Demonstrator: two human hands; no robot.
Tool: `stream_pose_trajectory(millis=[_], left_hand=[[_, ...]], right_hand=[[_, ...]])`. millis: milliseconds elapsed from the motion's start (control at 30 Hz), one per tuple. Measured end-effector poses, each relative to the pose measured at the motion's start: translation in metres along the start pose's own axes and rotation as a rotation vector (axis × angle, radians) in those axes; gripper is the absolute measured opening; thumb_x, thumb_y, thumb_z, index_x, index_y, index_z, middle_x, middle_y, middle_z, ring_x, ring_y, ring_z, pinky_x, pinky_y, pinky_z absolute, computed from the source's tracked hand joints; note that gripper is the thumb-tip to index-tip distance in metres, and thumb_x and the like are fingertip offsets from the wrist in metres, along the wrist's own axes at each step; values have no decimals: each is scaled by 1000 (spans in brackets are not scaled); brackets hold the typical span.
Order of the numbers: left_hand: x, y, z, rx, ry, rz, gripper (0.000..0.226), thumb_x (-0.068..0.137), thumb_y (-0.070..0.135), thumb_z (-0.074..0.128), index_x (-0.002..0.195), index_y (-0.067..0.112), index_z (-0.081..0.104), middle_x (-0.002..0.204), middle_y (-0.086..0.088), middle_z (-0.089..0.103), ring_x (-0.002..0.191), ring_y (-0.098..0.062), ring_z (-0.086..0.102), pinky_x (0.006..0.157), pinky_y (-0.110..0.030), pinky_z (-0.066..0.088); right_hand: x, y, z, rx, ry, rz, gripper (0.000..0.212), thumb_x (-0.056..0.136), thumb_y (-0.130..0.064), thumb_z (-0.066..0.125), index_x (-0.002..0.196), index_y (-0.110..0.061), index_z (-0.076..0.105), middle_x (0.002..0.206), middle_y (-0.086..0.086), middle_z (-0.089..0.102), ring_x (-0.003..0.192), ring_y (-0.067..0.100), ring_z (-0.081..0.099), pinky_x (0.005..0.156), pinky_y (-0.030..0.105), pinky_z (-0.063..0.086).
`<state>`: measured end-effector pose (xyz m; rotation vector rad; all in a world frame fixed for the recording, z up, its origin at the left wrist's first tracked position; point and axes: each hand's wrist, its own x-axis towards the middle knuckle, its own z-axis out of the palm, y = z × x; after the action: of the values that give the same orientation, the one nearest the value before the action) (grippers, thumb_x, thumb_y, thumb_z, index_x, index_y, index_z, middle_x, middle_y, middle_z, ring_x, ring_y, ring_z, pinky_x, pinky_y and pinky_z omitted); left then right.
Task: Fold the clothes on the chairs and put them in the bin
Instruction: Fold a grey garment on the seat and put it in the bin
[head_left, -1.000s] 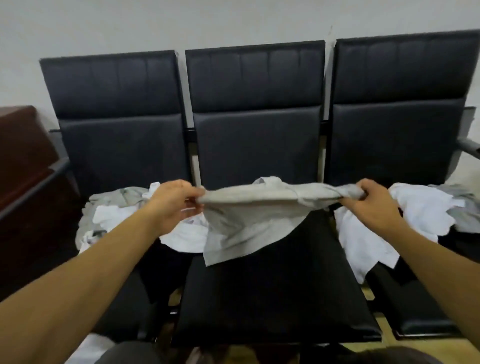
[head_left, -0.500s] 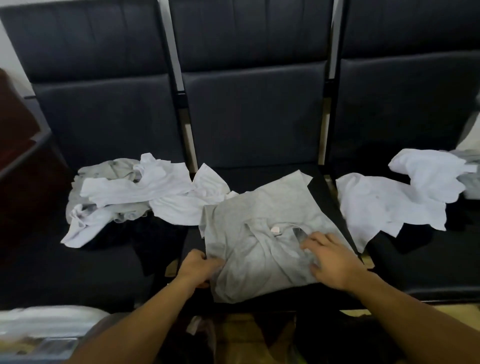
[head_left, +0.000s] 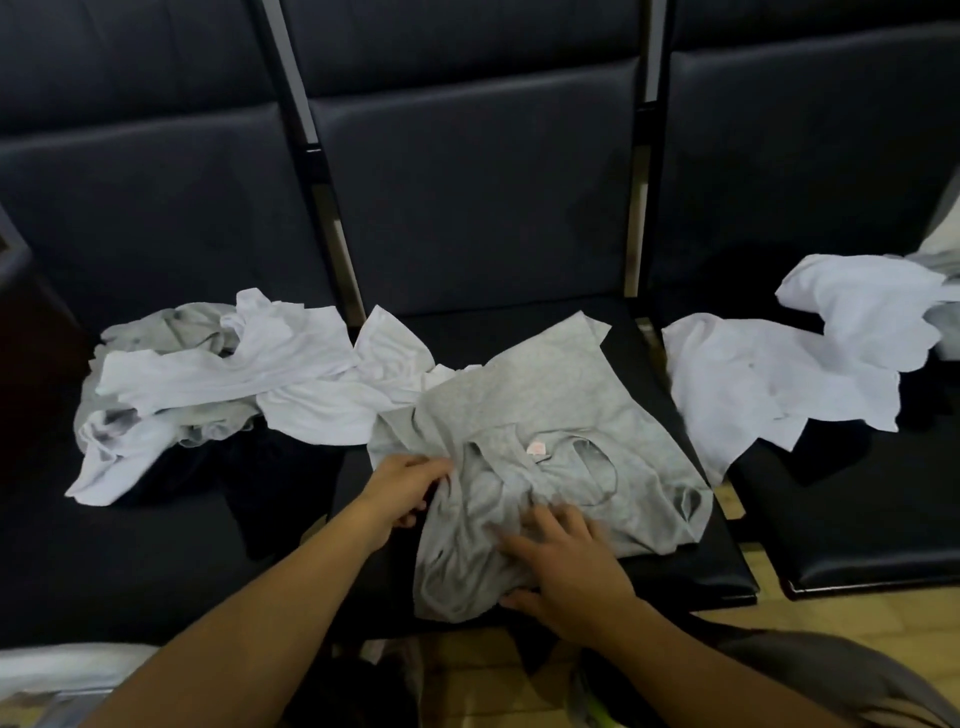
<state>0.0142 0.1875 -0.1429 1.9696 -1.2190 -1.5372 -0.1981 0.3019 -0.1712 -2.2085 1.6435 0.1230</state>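
A grey T-shirt (head_left: 540, 447) lies crumpled on the seat of the middle black chair (head_left: 691, 566), its neck label facing up. My left hand (head_left: 408, 486) grips a bunched fold at the shirt's left edge. My right hand (head_left: 563, 566) lies on the shirt's near part with fingers spread flat, blurred by motion. A heap of white and grey clothes (head_left: 208, 374) covers the left chair seat. White clothes (head_left: 779, 384) lie on the right chair seat. No bin is clearly in view.
Three black padded chairs stand side by side, their backrests (head_left: 467, 156) filling the top of the view. A dark garment (head_left: 270, 478) lies under the left heap. Wooden floor (head_left: 779, 618) shows at the lower right. Something white (head_left: 57, 670) sits at the bottom left.
The grey shirt went from held stretched in the air to lying on the middle seat. My left hand moved up its left edge and my right hand slid toward the near left.
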Motion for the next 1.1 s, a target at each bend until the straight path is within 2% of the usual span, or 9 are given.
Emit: stream_pose_trajectory(millis=[133, 267, 433, 533, 633, 767, 867, 967, 1100], left_hand=[[16, -2, -10, -350, 135, -84, 32, 84, 39, 80, 98, 13, 70, 78, -7, 66, 50, -15, 51, 41, -21, 31], [22, 5, -13, -458, 176, -56, 17, 88, 15, 75, 86, 14, 59, 68, -3, 49, 46, -11, 37, 37, -19, 25], [8, 63, 1, -432, 128, 409, 21, 94, 9, 66, 114, 16, 70, 73, 0, 61, 53, -9, 50, 44, -20, 40], [-3, 84, 23, -51, -48, 737, 23, 98, 20, 65, 118, 29, 74, 108, 15, 71, 96, 0, 65, 80, -14, 51], [14, 63, 45, 592, -236, 838, 35, 102, 32, 59, 137, 29, 62, 152, 9, 46, 140, -2, 37, 117, -24, 30], [35, 11, 55, 1103, -259, 757, 64, 100, 59, 40, 158, 35, 27, 168, 10, 8, 156, -16, 2, 126, -44, 16], [26, -6, 50, 1142, -188, 843, 63, 100, 61, 36, 158, 36, 26, 167, 11, 14, 153, -17, 9, 125, -44, 21], [10, -28, 34, 908, -177, 842, 68, 96, 57, 56, 155, 36, 31, 156, 12, 28, 142, -13, 26, 118, -40, 34], [-4, -38, 31, 679, 312, 519, 71, 75, 71, 71, 124, 26, 48, 124, 5, 38, 117, -15, 36, 101, -39, 36]], right_hand=[[-6, 15, 2, 165, 113, -76, 26, 92, -44, 47, 111, -31, 58, 129, -8, 46, 123, 19, 38, 101, 32, 36], [-15, 34, -9, 573, 127, -14, 26, 91, -32, 52, 72, -15, 47, 77, -4, 53, 74, 10, 47, 66, 32, 36], [-30, 54, -19, 1224, 98, 334, 42, 99, -16, 53, 58, -15, 43, 55, 2, 42, 52, 15, 40, 54, 32, 33], [-32, 75, -13, 1323, 94, 548, 39, 104, -30, 48, 85, -2, 67, 82, 21, 70, 78, 28, 66, 71, 40, 52], [-32, 88, -11, 1369, 106, 676, 41, 105, -47, 41, 130, -25, 64, 127, 3, 68, 115, 26, 64, 102, 47, 51], [-29, 106, -22, 1084, 190, 770, 53, 105, -49, 37, 131, -11, 62, 128, 16, 61, 123, 35, 56, 102, 39, 44], [-23, 122, -33, 840, 221, 745, 40, 106, -34, 41, 102, -4, 67, 114, 22, 64, 117, 39, 57, 99, 41, 43], [-15, 135, -39, 702, 225, 733, 37, 105, -28, 41, 121, 1, 58, 138, 27, 53, 125, 43, 51, 103, 44, 41], [-12, 145, -38, 738, 262, 745, 23, 101, -20, 42, 104, -4, 59, 115, 26, 62, 97, 38, 60, 88, 44, 47]])
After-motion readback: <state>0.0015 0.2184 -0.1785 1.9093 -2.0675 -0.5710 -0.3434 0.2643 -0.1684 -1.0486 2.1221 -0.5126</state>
